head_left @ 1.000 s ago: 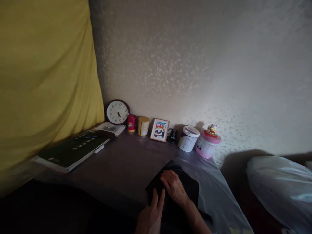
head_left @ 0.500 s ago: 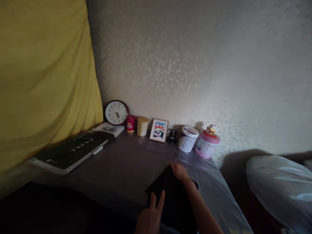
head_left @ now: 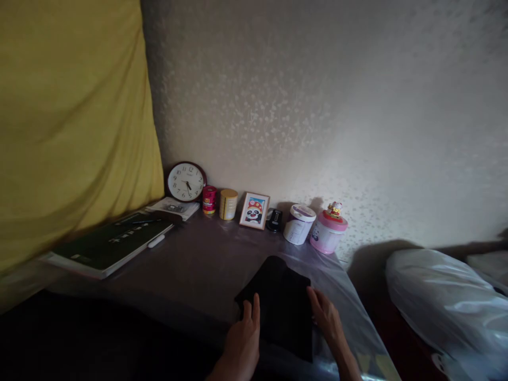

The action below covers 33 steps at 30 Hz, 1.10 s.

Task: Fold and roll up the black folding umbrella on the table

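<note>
A black cloth (head_left: pixel 281 304) lies on the dark covered table, near its front edge and in front of me. It looks like a folded garment, but its kind cannot be made out. My left hand (head_left: pixel 241 338) rests at the cloth's left edge with two fingers stretched out over it; its thumb is hidden. At the cloth's right edge, my right hand (head_left: pixel 326 315) has its fingers closed on the border near the upper right corner.
Along the wall stand a clock (head_left: pixel 186 181), a red can (head_left: pixel 209 199), a yellow can (head_left: pixel 228 205), a framed panda picture (head_left: pixel 254 210), a small black object (head_left: pixel 274 220), a white tub (head_left: pixel 299 225) and a pink tub (head_left: pixel 327 233). A green book (head_left: pixel 115 243) lies left; a plastic-wrapped bundle (head_left: pixel 448 296) is right.
My right hand has moved from the cloth's far edge down to its right edge. The cloth's right side now lies flatter and more uncovered. My left hand has barely moved.
</note>
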Motion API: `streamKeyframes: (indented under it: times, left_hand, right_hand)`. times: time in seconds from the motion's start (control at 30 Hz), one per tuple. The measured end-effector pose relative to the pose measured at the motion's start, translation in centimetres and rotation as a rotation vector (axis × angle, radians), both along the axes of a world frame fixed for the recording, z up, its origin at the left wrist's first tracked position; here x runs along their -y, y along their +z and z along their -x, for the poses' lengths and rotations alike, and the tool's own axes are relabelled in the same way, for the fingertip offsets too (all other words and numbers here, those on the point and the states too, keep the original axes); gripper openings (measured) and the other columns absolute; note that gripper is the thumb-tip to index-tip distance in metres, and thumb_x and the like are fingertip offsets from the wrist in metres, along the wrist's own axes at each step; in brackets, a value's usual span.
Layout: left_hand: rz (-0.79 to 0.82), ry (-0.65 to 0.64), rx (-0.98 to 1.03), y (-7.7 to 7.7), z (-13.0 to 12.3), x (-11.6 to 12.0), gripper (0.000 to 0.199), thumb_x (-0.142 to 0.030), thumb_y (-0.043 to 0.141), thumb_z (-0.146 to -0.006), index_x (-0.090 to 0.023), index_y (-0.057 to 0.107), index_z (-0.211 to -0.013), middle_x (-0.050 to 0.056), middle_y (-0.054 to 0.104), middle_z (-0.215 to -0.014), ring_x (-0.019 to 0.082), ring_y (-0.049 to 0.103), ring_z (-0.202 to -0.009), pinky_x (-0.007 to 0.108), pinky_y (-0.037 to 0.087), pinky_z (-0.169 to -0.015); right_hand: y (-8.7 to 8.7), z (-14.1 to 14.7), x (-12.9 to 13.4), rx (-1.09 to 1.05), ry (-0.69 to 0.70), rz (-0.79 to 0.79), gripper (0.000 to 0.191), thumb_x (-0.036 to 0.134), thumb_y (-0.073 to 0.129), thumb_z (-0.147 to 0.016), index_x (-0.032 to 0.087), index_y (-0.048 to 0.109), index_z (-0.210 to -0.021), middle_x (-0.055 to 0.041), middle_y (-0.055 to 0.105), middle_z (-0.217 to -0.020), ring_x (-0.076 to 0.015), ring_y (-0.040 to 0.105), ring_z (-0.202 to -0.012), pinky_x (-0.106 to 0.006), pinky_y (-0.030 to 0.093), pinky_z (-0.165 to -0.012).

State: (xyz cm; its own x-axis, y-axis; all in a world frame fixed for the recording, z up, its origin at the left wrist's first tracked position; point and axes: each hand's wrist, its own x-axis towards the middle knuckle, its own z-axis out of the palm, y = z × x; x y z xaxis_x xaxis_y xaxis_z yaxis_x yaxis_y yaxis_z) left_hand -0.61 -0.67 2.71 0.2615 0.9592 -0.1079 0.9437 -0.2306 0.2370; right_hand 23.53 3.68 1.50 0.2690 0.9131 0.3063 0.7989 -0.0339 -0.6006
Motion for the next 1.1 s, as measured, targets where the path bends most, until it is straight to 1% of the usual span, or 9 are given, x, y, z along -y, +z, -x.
streamKeyframes:
  times: [0.1, 0.27, 0.43, 0.57, 0.67, 0.8, 0.93, 1.03, 1.1]
  left_hand:
    - [-0.012, 0.002, -0.017, 0.1, -0.2, 0.0, 0.088, 0.009, 0.051, -0.064, -0.014, 0.015, -0.142, 0.024, 0.035, -0.140, 0.019, 0.067, -0.080, 0.022, 0.053, -0.064]
    - [-0.033, 0.019, -0.030, 0.2, -0.3, 0.1, 0.083, 0.008, 0.051, -0.067, -0.015, 0.019, -0.141, 0.023, 0.039, -0.137, 0.017, 0.068, -0.077, 0.020, 0.052, -0.062]
    - [-0.063, -0.004, -0.018, -0.4, -0.4, 0.0, 0.088, 0.001, 0.061, -0.064, -0.015, 0.020, -0.141, 0.026, 0.037, -0.137, 0.018, 0.067, -0.073, 0.021, 0.052, -0.059]
    - [-0.075, 0.001, -0.006, -0.7, -0.4, 0.0, 0.084, 0.003, 0.055, -0.066, -0.012, 0.021, -0.141, 0.024, 0.042, -0.133, 0.016, 0.066, -0.073, 0.021, 0.050, -0.060]
    - [-0.080, 0.008, 0.021, -0.9, -0.3, -0.1, 0.081, 0.006, 0.050, -0.066, -0.009, 0.021, -0.140, 0.023, 0.047, -0.128, 0.017, 0.066, -0.077, 0.021, 0.049, -0.062]
    - [-0.065, 0.010, 0.056, -1.1, -0.3, -0.2, 0.078, 0.009, 0.043, -0.067, -0.006, 0.021, -0.140, 0.022, 0.051, -0.121, 0.017, 0.066, -0.078, 0.022, 0.049, -0.064]
    - [-0.018, -0.005, 0.100, -0.8, -0.3, -0.2, 0.073, 0.009, 0.040, -0.069, -0.006, 0.025, -0.138, 0.021, 0.050, -0.125, 0.016, 0.065, -0.086, 0.021, 0.048, -0.073]
    - [0.014, -0.008, 0.082, -0.4, -0.1, -0.2, 0.065, 0.009, 0.035, -0.072, -0.005, 0.032, -0.136, 0.023, 0.046, -0.131, 0.018, 0.063, -0.094, 0.023, 0.048, -0.079]
    - [0.026, -0.025, 0.076, -0.3, 0.1, -0.2, 0.061, 0.007, 0.035, -0.074, -0.003, 0.033, -0.134, 0.024, 0.042, -0.134, 0.021, 0.059, -0.105, 0.024, 0.047, -0.085]
  right_hand:
    - [0.0, 1.6, 1.7, -0.197, -0.009, 0.060, 0.045, 0.059, 0.048, -0.073, 0.020, 0.068, -0.083, -0.0034, 0.066, -0.064, -0.0211, 0.063, -0.061, -0.028, 0.045, -0.052]
    - [1.3, 2.6, 2.3, -0.371, 0.043, 0.092, 0.041, 0.056, 0.059, -0.064, 0.018, 0.069, -0.075, -0.0003, 0.060, -0.054, -0.0179, 0.057, -0.054, -0.025, 0.040, -0.046]
    - [3.7, 4.1, 1.2, -0.573, 0.140, 0.060, 0.043, 0.054, 0.062, -0.064, 0.016, 0.069, -0.083, -0.0012, 0.063, -0.063, -0.0179, 0.059, -0.062, -0.024, 0.043, -0.051]
    - [5.2, 6.5, -0.5, -0.685, 0.231, 0.055, 0.044, 0.053, 0.063, -0.066, 0.015, 0.067, -0.087, -0.0023, 0.064, -0.068, -0.0192, 0.060, -0.067, -0.025, 0.044, -0.054]
    - [5.7, 8.4, -1.8, -0.741, 0.257, 0.056, 0.045, 0.053, 0.063, -0.067, 0.015, 0.066, -0.091, -0.0028, 0.065, -0.072, -0.0196, 0.061, -0.069, -0.026, 0.046, -0.056]
    - [5.6, 10.7, -3.4, -0.833, 0.251, 0.067, 0.045, 0.052, 0.065, -0.064, 0.017, 0.065, -0.093, -0.0025, 0.065, -0.072, -0.0194, 0.061, -0.069, -0.026, 0.047, -0.058]
    - [4.4, 12.1, -4.6, -0.931, 0.303, 0.110, 0.047, 0.050, 0.067, -0.063, 0.016, 0.063, -0.094, -0.0006, 0.064, -0.068, -0.0173, 0.060, -0.064, -0.027, 0.047, -0.058]
    - [3.2, 12.4, -5.2, -0.879, 0.281, 0.114, 0.050, 0.048, 0.067, -0.062, 0.013, 0.062, -0.097, 0.0009, 0.062, -0.066, -0.0154, 0.059, -0.061, -0.026, 0.044, -0.056]
    - [2.6, 12.5, -5.6, -0.793, 0.252, 0.106, 0.050, 0.046, 0.067, -0.062, 0.012, 0.063, -0.097, 0.0020, 0.061, -0.062, -0.0143, 0.057, -0.058, -0.025, 0.042, -0.053]
